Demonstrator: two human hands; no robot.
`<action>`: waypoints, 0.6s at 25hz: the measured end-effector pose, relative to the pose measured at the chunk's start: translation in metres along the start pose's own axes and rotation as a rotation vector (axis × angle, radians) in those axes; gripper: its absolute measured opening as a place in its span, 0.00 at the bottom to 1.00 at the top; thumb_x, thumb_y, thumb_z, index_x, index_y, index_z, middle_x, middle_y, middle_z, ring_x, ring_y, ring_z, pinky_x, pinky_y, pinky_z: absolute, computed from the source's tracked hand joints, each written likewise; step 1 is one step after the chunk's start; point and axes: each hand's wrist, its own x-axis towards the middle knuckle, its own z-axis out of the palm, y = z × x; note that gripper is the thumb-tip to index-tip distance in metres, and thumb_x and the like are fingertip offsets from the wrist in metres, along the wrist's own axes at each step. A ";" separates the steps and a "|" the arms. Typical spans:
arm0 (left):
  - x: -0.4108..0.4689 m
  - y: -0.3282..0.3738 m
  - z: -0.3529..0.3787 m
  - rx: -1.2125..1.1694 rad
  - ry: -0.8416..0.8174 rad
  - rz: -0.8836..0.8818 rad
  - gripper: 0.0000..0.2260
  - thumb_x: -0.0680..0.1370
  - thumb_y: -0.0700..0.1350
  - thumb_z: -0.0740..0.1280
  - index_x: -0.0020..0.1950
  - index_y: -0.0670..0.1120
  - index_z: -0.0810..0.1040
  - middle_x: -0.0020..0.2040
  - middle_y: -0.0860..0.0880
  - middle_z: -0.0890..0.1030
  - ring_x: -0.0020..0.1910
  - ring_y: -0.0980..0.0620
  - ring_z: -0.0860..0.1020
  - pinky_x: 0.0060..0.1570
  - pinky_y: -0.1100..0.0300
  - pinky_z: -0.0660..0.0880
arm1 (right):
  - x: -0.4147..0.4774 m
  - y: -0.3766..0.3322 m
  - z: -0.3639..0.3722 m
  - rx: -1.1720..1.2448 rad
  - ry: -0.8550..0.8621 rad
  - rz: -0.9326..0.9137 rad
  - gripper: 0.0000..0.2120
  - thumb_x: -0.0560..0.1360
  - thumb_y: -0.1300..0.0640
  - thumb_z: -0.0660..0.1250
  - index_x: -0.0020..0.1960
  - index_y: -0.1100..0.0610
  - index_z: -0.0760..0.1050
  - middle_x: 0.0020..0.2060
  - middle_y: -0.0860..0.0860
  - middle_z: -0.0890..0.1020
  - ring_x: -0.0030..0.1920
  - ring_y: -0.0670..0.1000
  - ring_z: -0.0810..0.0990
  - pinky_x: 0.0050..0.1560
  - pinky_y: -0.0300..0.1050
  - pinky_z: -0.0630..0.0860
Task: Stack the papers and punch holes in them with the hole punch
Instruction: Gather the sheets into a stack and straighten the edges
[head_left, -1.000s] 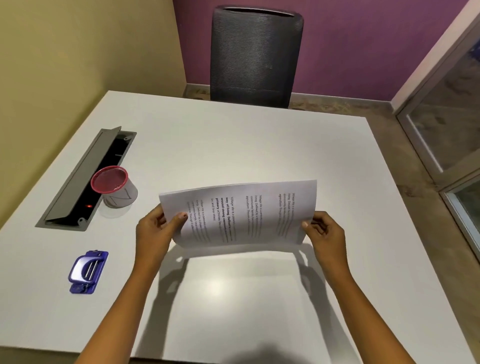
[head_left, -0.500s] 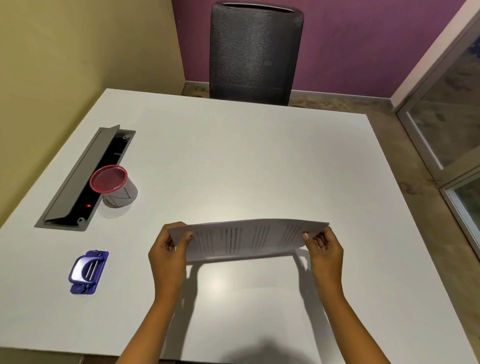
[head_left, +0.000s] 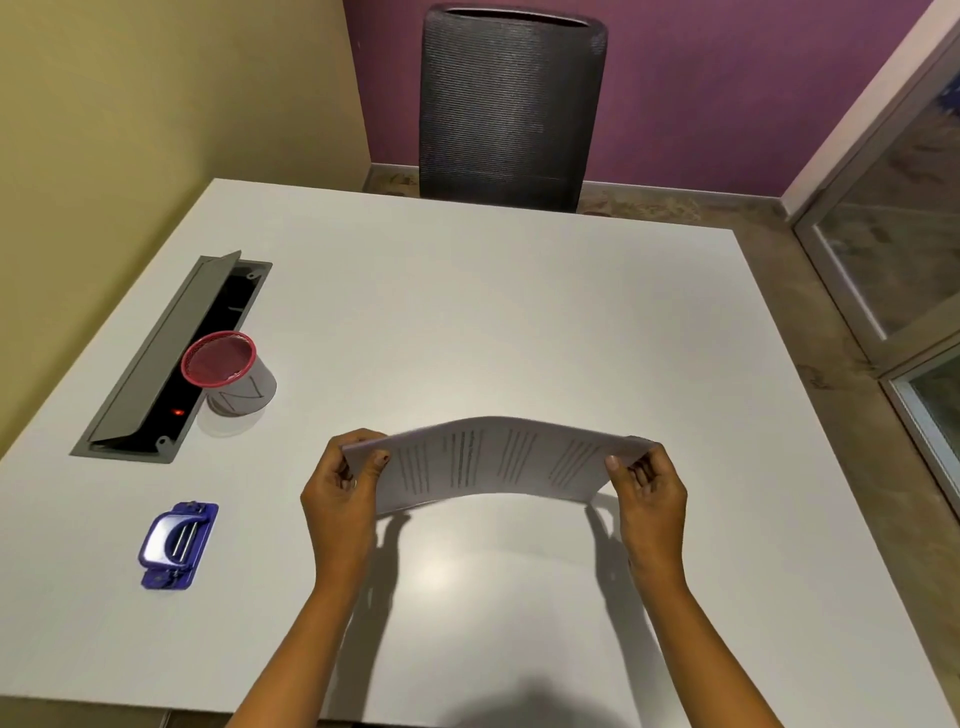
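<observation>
A stack of printed white papers (head_left: 493, 462) is held just above the white table (head_left: 467, 312), bowed upward in the middle with the text side facing me. My left hand (head_left: 343, 493) grips its left edge and my right hand (head_left: 649, 493) grips its right edge. A blue and silver hole punch (head_left: 176, 543) lies flat on the table near the front left, well apart from the papers and both hands.
A red mesh pen cup (head_left: 228, 371) stands at the left beside an open grey cable hatch (head_left: 171, 358) set into the table. A black mesh office chair (head_left: 509, 104) is at the far side. Glass panels (head_left: 893, 234) run along the right.
The papers were tilted up facing me, then lowered toward the table and flattened out. Both hands came down and slightly nearer with them. The stack now arches upward in the middle.
</observation>
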 end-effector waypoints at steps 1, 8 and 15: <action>-0.001 -0.003 0.000 0.012 -0.012 -0.022 0.11 0.77 0.37 0.68 0.47 0.54 0.79 0.45 0.59 0.82 0.47 0.57 0.79 0.46 0.65 0.74 | 0.001 0.003 0.001 -0.005 -0.008 0.016 0.09 0.76 0.65 0.66 0.49 0.52 0.77 0.43 0.42 0.83 0.49 0.41 0.81 0.51 0.32 0.76; -0.003 -0.004 0.002 0.047 0.022 -0.092 0.11 0.77 0.37 0.67 0.46 0.55 0.78 0.45 0.54 0.82 0.42 0.63 0.78 0.42 0.70 0.74 | 0.004 0.010 0.001 -0.004 0.005 0.030 0.11 0.76 0.65 0.65 0.48 0.48 0.77 0.42 0.38 0.83 0.47 0.40 0.80 0.48 0.29 0.75; -0.007 -0.005 0.004 0.081 0.081 -0.161 0.10 0.77 0.38 0.68 0.43 0.54 0.80 0.37 0.57 0.83 0.36 0.59 0.78 0.36 0.67 0.72 | -0.002 0.023 -0.003 -0.082 0.047 0.078 0.09 0.76 0.63 0.67 0.52 0.51 0.76 0.50 0.49 0.82 0.54 0.48 0.80 0.57 0.44 0.75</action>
